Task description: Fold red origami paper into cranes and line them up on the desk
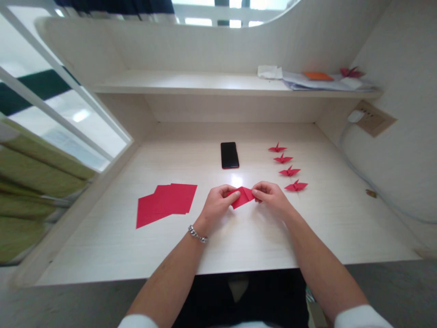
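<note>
A partly folded piece of red paper (pixel 243 197) lies on the pale wooden desk (pixel 239 241) between both hands. My left hand (pixel 218 204), with a chain bracelet at the wrist, pinches the paper's left side with curled fingers. My right hand (pixel 271 196) pinches its right corner, fingers closed. A stack of flat red paper sheets (pixel 165 202) lies to the left of my left hand. Several finished red paper cranes (pixel 288 169) stand in a row just beyond my right hand.
A black phone (pixel 229 155) lies face up behind the hands. The shelf (pixel 205 84) above holds white papers (pixel 307 81), an orange sheet (pixel 317 76) and another red crane (pixel 351 72). A wall socket (pixel 373 118) with a cable is at the right.
</note>
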{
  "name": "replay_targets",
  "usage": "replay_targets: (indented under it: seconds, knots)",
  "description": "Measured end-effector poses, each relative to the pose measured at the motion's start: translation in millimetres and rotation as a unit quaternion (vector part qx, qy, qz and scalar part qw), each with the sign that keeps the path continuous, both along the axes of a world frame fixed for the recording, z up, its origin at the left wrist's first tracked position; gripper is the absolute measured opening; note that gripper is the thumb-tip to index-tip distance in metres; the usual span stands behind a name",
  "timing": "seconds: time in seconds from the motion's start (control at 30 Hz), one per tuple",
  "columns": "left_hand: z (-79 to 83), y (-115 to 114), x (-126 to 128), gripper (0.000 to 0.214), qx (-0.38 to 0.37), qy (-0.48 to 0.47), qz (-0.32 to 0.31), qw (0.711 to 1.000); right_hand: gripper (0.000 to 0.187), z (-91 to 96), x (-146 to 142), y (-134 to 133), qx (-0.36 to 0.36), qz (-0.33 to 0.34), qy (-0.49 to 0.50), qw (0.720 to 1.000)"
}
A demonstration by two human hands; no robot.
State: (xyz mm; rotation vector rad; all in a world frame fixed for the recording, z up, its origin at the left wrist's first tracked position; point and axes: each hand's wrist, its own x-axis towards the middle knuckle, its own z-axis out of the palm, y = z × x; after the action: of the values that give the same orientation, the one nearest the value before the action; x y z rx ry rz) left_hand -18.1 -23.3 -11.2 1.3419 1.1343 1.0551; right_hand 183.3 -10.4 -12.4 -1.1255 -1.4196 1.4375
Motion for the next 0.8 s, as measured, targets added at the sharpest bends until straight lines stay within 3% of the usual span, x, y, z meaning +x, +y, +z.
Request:
replay_targets:
  seconds: [0.07, 0.2, 0.4, 0.47, 0.6, 0.7, 0.8]
  knots:
    - [1.0, -1, -1, 0.036, -0.021, -0.052, -0.014, 0.998, 0.028, 0.0, -4, -1, -0.014, -0.001, 0.030, 0.999]
    - [4.7, -1, -3, 0.048, -0.052, -0.185, -0.025, 0.981, 0.032, 0.0, -10, -3, -0.110, -0.023, 0.146, 0.983]
    - [0.8, 0, 1, 0.029, 0.023, -0.107, -0.002, 0.994, 0.033, -6.1, -19, -8, -0.197, 0.049, 0.190, 0.961]
    - [-1.8, 1, 0, 0.026, 0.012, -0.104, 0.020, 0.994, 0.034, -6.6, -20, -7, -0.185, 0.046, 0.168, 0.967]
    - [-3.6, 3, -4, 0.026, -0.018, -0.053, 0.009, 0.998, 0.041, -3.8, -13, -2, -0.097, -0.051, 0.129, 0.986]
    - [-2.0, 1, -5, 0.026, -0.032, -0.022, -0.033, 0.999, 0.037, -3.8, -8, 0, -0.017, -0.027, 0.042, 0.999]
    - [-0.1, -1, -4, 0.028, -0.058, -0.043, -0.048, 0.996, 0.031, -6.7, -9, -1, 0.011, -0.019, -0.010, 1.000]
